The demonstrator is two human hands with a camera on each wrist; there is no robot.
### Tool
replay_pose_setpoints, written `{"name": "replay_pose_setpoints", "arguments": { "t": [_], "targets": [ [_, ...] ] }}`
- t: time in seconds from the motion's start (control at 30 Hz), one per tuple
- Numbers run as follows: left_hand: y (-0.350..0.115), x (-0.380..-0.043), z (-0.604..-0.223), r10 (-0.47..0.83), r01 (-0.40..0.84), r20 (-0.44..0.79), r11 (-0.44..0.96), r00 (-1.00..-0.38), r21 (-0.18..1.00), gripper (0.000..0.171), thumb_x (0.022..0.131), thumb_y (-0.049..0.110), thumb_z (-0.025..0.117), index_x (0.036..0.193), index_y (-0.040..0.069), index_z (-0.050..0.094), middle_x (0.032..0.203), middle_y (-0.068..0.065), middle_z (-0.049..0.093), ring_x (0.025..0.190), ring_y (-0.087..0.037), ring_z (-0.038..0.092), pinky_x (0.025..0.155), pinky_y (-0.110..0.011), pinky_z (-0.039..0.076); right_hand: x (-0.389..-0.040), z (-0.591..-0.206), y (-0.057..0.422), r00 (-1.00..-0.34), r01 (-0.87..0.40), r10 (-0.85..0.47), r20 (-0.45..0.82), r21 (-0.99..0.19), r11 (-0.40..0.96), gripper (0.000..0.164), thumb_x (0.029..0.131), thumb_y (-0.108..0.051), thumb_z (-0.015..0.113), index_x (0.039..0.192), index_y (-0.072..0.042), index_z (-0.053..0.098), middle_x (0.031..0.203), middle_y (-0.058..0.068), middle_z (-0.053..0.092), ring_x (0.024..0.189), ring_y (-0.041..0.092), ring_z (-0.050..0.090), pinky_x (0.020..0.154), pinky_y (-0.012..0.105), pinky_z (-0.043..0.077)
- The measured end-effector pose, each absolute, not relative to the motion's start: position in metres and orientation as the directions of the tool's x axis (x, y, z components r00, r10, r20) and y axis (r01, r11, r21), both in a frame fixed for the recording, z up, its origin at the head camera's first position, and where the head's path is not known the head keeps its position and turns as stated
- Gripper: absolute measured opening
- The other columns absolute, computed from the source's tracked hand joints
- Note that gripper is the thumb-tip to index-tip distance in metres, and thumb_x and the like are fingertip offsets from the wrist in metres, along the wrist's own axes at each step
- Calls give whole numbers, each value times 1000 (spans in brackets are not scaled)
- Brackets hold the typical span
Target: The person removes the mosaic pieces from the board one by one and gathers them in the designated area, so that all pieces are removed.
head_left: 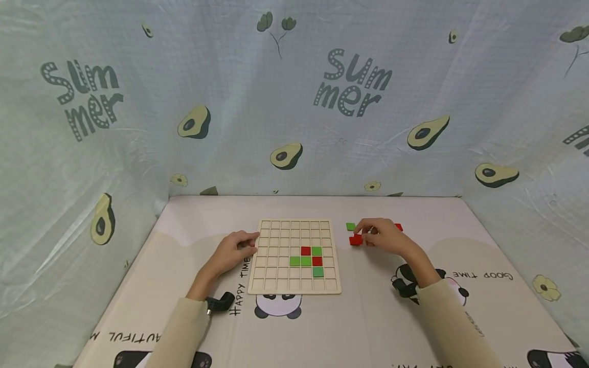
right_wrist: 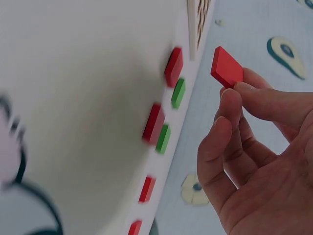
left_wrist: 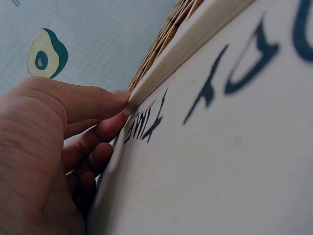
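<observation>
A pale wooden grid board [head_left: 271, 255] lies on the table, with several red and green square tiles set in its cells. My left hand [head_left: 234, 250] rests at the board's left edge; the left wrist view has its fingertips [left_wrist: 120, 96] right on the rim. To the right of the board, my right hand [head_left: 384, 236] pinches a red square tile [right_wrist: 227, 67] between thumb and fingers. Loose on the table near that hand are more tiles, among them a green tile [head_left: 350, 226] and a red tile [head_left: 399, 226], the others partly hidden by the hand.
The light table cover [head_left: 322, 332] carries panda drawings and lettering. A hanging sheet [head_left: 239, 76] with avocado prints encloses the back and sides. A black strap device [head_left: 222, 302] sits on my left wrist.
</observation>
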State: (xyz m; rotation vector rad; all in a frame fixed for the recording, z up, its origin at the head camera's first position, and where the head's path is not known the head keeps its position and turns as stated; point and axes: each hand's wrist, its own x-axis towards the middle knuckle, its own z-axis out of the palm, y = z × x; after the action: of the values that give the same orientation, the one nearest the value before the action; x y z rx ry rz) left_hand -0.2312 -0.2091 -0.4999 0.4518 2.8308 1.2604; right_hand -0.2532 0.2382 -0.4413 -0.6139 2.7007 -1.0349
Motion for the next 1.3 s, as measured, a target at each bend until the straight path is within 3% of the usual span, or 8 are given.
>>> {"name": "replay_pose_setpoints", "arguments": {
  "t": [0.53, 0.83, 1.3],
  "targets": [
    [-210, -232, -501, 274, 269, 115, 632, -955, 727, 48, 93, 16, 73, 139, 3, 65, 98, -1, 66, 91, -16, 53, 83, -30, 45, -255, -447, 287, -939, -234, -341, -51, -631, 740, 20, 98, -3, 58, 113, -7, 72, 111, 17, 69, 79, 20, 61, 70, 29, 55],
    [-209, -231, -500, 270, 259, 107, 624, -957, 738, 48, 94, 15, 74, 139, 4, 64, 99, -1, 66, 91, -16, 53, 83, -29, 45, -259, -451, 302, -951, -201, -302, -70, -604, 772, 19, 97, -2, 57, 109, -4, 72, 96, 13, 65, 75, 20, 58, 68, 31, 52],
    [-209, -232, -499, 269, 255, 103, 624, -958, 738, 48, 94, 15, 73, 139, 3, 65, 99, -2, 66, 90, -16, 53, 83, -29, 45, -259, -452, 306, -949, -178, -296, -111, -587, 790, 16, 95, -3, 60, 106, -3, 72, 99, 15, 66, 84, 22, 59, 70, 32, 52]
  ]
}}
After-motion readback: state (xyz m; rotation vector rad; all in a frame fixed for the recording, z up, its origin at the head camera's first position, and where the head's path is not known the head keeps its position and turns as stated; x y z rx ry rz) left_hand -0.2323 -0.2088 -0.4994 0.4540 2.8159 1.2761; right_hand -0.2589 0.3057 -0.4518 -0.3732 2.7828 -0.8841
